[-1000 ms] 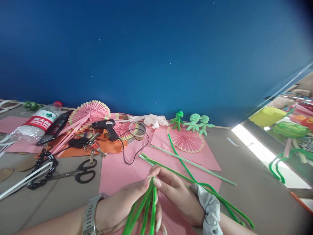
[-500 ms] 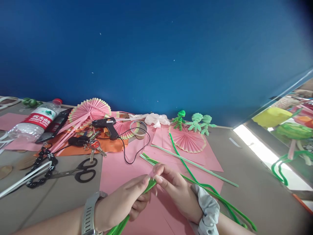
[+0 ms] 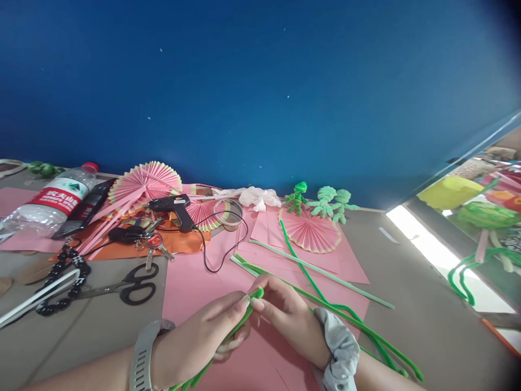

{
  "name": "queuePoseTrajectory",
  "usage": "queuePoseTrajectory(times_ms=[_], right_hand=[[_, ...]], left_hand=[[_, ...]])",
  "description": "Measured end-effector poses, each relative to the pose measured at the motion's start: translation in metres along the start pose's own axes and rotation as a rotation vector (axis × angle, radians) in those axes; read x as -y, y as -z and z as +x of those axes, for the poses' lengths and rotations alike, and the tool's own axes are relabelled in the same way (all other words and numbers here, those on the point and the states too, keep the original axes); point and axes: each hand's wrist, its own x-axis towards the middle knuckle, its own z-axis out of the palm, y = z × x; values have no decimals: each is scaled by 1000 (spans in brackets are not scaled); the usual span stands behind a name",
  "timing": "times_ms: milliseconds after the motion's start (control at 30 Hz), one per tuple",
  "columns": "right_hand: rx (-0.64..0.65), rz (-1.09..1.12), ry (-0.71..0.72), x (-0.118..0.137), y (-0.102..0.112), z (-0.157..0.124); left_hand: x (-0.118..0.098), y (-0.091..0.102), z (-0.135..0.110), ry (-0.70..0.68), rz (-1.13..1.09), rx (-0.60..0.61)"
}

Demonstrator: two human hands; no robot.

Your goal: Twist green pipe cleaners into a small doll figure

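Fingers (image 3: 237, 313) of the left hand (image 3: 197, 336) clasp green pipe cleaners (image 3: 239, 326) above pink paper (image 3: 195, 288) as the right hand (image 3: 291, 320) pinches their tip, apparently shaping it; the next move calls for steady grip.

"What finishes reach you on the remote feed?"

"I see fuzzy, matt green pipe cleaners (image 3: 241, 323) over smooth, matt paper sheets (image 3: 195, 288)."

"And the water bottle (image 3: 52, 200)?"

"Clear, glossy plastic from here. I get shiny metal on the keys (image 3: 150, 258), soft wrinkled cloth on the scrunchie (image 3: 341, 347)."
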Motion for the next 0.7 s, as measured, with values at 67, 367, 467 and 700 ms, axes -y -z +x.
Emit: queuePoseTrajectory(times_ms=[67,367,467,700], right_hand=[[-48,-10,-4,1,1,2],[9,106,4,-3,5,4],[27,88,-13,-2,5,3],[21,46,-15,-1,7,1]], left_hand=[[0,0,0,5,17,11],[5,11,5,163,-286,72],[1,7,3,141,-176,22],[-7,-7,-2,-72,325,-237]])
